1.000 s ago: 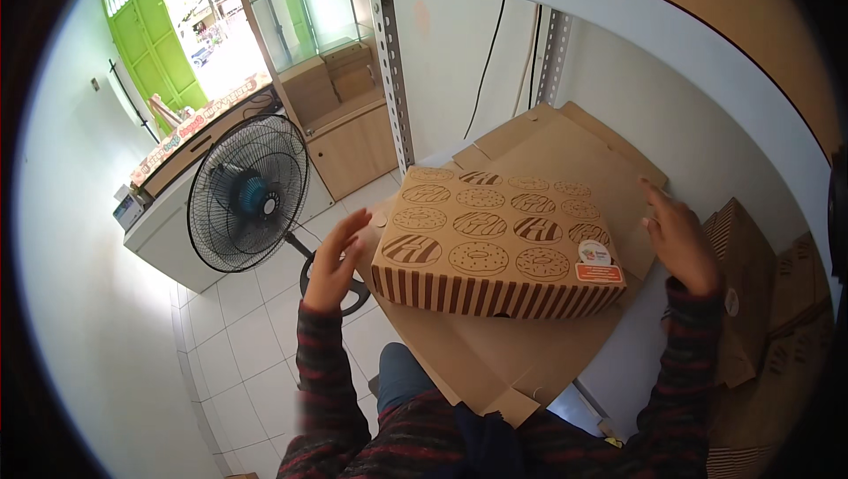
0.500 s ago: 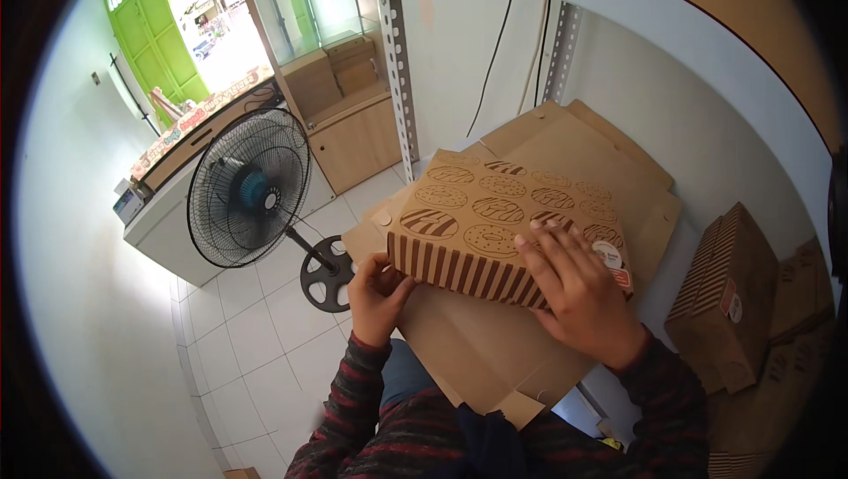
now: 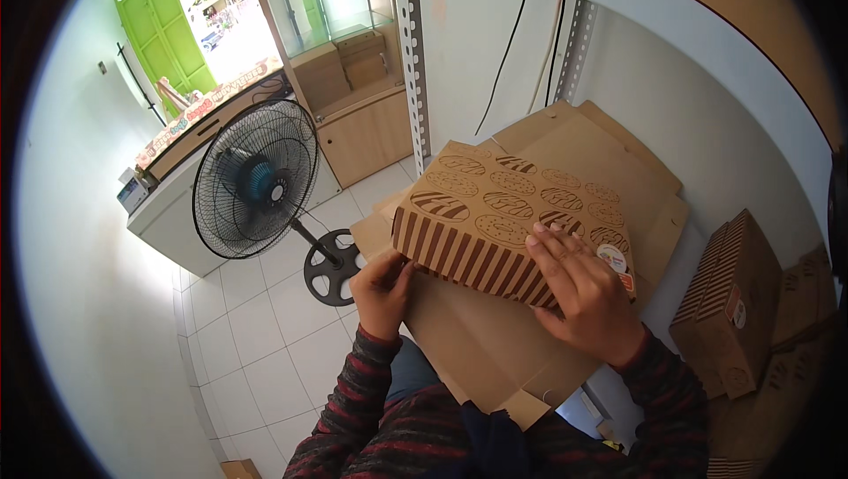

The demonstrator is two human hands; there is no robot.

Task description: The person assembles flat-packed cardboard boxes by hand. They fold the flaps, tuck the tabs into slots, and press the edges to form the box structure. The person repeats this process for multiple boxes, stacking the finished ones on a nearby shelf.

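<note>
A brown cardboard donut box (image 3: 503,205), printed with donuts on its lid and dark stripes on its front side, lies closed on flat cardboard sheets (image 3: 495,338). My left hand (image 3: 382,295) is at its near left lower corner, fingers curled and thumb pressed in close to the striped side. Part of those fingertips is hidden by the box. On the lid's right part rests my right hand (image 3: 585,302), fingers stretched flat over the top and thumb down along the front side. A round white sticker (image 3: 610,257) shows just beyond its fingers.
A black standing fan (image 3: 256,179) is on the tiled floor to the left. Striped folded boxes (image 3: 729,302) stand at the right. A perforated metal shelf post (image 3: 413,64) rises behind the sheets, near a wooden glass-fronted cabinet (image 3: 367,139).
The whole view has shifted a little. The donut box's left end looks slightly turned, and more of its striped front shows. Both hands keep about the same places on it.
</note>
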